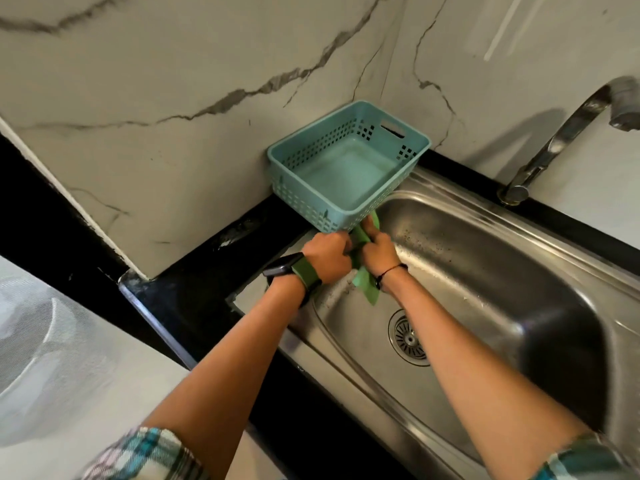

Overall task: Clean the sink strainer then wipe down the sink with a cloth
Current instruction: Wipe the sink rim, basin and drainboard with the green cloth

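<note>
The green cloth (363,282) is gripped tight by both the left hand (327,256) and right hand (379,252), right under the teal perforated plastic basket (346,168). That basket could easily get knocked into the stainless steel sink (485,271) if the cloth is wrung too hard.

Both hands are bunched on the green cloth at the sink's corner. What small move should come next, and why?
Probably bring the green cloth down onto the stainless steel sink wall and start wiping. The left hand and right hand grip it together just below the teal plastic basket, the round metal strainer sits in the drain, and specks show on the basin wall.
</note>
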A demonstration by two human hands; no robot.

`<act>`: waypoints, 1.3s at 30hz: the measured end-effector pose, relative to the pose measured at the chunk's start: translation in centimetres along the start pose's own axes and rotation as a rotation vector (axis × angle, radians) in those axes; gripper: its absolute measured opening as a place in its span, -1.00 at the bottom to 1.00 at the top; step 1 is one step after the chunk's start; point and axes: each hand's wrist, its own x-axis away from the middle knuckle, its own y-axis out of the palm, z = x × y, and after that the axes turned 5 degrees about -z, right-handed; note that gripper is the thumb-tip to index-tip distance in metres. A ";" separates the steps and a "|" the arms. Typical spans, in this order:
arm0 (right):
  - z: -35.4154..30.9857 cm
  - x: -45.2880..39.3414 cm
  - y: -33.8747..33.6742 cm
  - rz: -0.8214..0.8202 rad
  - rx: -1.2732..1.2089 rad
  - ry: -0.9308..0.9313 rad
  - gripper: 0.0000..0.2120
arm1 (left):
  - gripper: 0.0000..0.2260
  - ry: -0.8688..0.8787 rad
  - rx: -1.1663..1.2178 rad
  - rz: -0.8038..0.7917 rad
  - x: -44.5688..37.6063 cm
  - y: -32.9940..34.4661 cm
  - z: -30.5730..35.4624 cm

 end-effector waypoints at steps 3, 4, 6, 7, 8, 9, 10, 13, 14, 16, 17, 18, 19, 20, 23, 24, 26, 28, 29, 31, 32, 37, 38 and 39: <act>0.9 3.0 1.1 -0.101 -0.032 0.010 -0.44 | -0.82 0.036 -0.071 0.034 -0.8 -0.5 0.2; 1.3 3.7 1.2 -0.139 0.009 0.014 -0.48 | -0.83 0.043 -0.104 0.048 -1.0 -0.6 0.2; 1.8 4.8 1.5 -0.193 0.074 0.025 -0.53 | -0.84 0.043 -0.138 0.087 -1.1 -0.8 0.1; 1.6 5.2 1.7 -0.205 0.095 0.016 -0.53 | -0.85 0.039 -0.117 0.112 -1.0 -0.6 -0.2; 1.3 5.3 1.9 -0.197 0.118 0.000 -0.47 | -0.85 0.034 -0.070 0.142 -0.7 -0.4 -0.6; 1.0 5.3 2.0 -0.178 0.144 -0.014 -0.39 | -0.85 0.028 -0.005 0.183 -0.2 -0.1 -1.1; 0.6 5.1 2.1 -0.160 0.171 -0.022 -0.34 | -0.84 0.022 0.064 0.238 0.3 0.3 -1.5; -0.3 5.0 3.0 -0.140 0.218 -0.046 -0.31 | -0.74 -0.006 0.257 0.382 1.7 1.0 -2.2; -0.4 5.4 3.4 -0.142 0.212 -0.046 -0.30 | -0.69 -0.021 0.313 0.386 2.0 0.9 -2.3; -0.2 6.6 4.3 -0.171 0.198 -0.064 -0.31 | -0.58 -0.044 0.378 0.346 2.2 0.7 -2.3; 0.1 7.3 4.7 -0.204 0.209 -0.085 -0.33 | -0.53 -0.054 0.396 0.325 2.3 0.5 -2.2; 0.3 8.1 4.9 -0.245 0.241 -0.104 -0.34 | -0.49 -0.062 0.408 0.305 2.2 0.3 -2.1; 0.4 8.7 5.0 -0.287 0.289 -0.124 -0.34 | -0.45 -0.068 0.408 0.283 2.1 0.1 -2.1; 0.5 8.9 4.8 -0.319 0.327 -0.142 -0.35 | -0.43 -0.071 0.388 0.258 2.0 0.0 -2.0; 0.1 8.6 4.1 -0.343 0.313 -0.100 -0.35 | -0.40 -0.072 0.295 0.196 1.4 -0.2 -2.0; 0.0 8.5 4.0 -0.346 0.304 -0.087 -0.34 | -0.40 -0.075 0.293 0.183 1.3 -0.2 -2.0; 0.0 8.8 4.0 -0.365 0.278 -0.056 -0.34 | -0.41 -0.082 0.311 0.169 1.2 -0.4 -2.1; 0.3 9.5 3.8 -0.413 0.199 -0.006 -0.38 | -0.43 -0.079 0.317 0.178 1.4 -0.3 -2.2; 0.7 10.2 3.5 -0.452 0.167 0.012 -0.41 | -0.44 -0.075 0.314 0.182 1.6 -0.1 -2.1; 1.5 11.7 2.5 -0.513 0.185 0.019 -0.43 | -0.46 -0.075 0.288 0.198 2.2 0.5 -2.0; 1.8 12.3 1.8 -0.536 0.229 0.010 -0.43 | -0.47 -0.078 0.268 0.204 2.5 0.8 -1.8; 1.7 14.9 -1.5 -0.696 0.563 -0.128 -0.35 | -0.50 -0.062 0.143 0.165 3.9 1.9 -0.5; 1.7 15.7 -2.3 -0.718 0.631 -0.164 -0.33 | -0.50 -0.056 0.125 0.153 4.2 2.0 -0.5; 2.0 16.8 -3.2 -0.731 0.688 -0.191 -0.32 | -0.50 -0.050 0.114 0.140 4.6 2.3 -0.5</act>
